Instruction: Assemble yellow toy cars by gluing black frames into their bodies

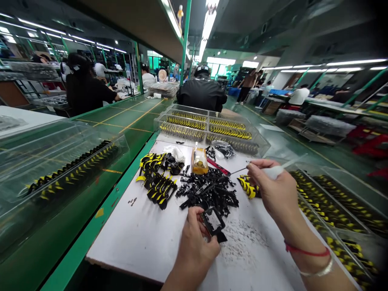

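Note:
My left hand (198, 240) pinches a small black plastic frame (214, 221) with a rectangular opening, held just above the white work board. In my right hand (277, 188), the thumb and fingers close on a thin dark rod (239, 171) pointing left. The same hand also holds a white, bottle-like object (274, 171) with a tapered tip pointing up and right; whether the two are joined is hidden. Beyond my left hand lies a pile of black plastic parts (209, 192). Several black-and-yellow parts (157, 182) stand left of it, and others (249, 186) lie beside my right hand.
Clear trays of black-and-yellow parts stand behind the board (209, 111), at right (333, 218) and at left (121, 141). A yellowish container (199, 161), white tissue (174, 152) and red tool (218, 165) lie near the pile. A green conveyor (142, 111) runs alongside; people sit beyond.

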Demonstrator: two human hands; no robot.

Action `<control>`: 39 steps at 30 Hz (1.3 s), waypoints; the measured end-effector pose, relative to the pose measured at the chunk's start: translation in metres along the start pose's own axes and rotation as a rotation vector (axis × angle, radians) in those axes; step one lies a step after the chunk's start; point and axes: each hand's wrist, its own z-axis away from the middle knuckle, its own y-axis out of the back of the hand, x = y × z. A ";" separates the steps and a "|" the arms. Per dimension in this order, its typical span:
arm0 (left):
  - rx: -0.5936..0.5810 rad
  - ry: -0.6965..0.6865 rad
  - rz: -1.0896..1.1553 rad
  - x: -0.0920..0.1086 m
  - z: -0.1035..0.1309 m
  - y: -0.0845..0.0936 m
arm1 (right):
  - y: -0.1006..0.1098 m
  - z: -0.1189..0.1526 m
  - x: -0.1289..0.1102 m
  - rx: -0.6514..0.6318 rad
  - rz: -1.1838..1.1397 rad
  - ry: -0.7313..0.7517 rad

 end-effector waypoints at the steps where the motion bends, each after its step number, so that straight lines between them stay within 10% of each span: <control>1: -0.005 0.010 -0.006 0.000 -0.001 -0.001 | -0.005 -0.006 -0.004 0.031 0.082 0.050; 8: 0.018 0.010 -0.018 -0.001 -0.003 -0.005 | -0.055 -0.035 -0.006 0.069 0.354 0.430; 17: -0.006 0.015 -0.018 0.006 -0.001 -0.001 | -0.096 -0.044 0.036 -0.214 0.373 0.454; 22: -0.010 -0.013 -0.001 0.002 -0.002 0.000 | -0.074 -0.024 0.020 -0.280 0.370 0.377; 28: -0.001 -0.146 -0.052 -0.007 0.002 -0.001 | -0.035 0.030 -0.008 -0.781 0.316 0.078; 39: 0.081 -0.612 -0.363 -0.013 0.014 0.000 | 0.013 0.060 -0.011 -0.728 0.203 -0.157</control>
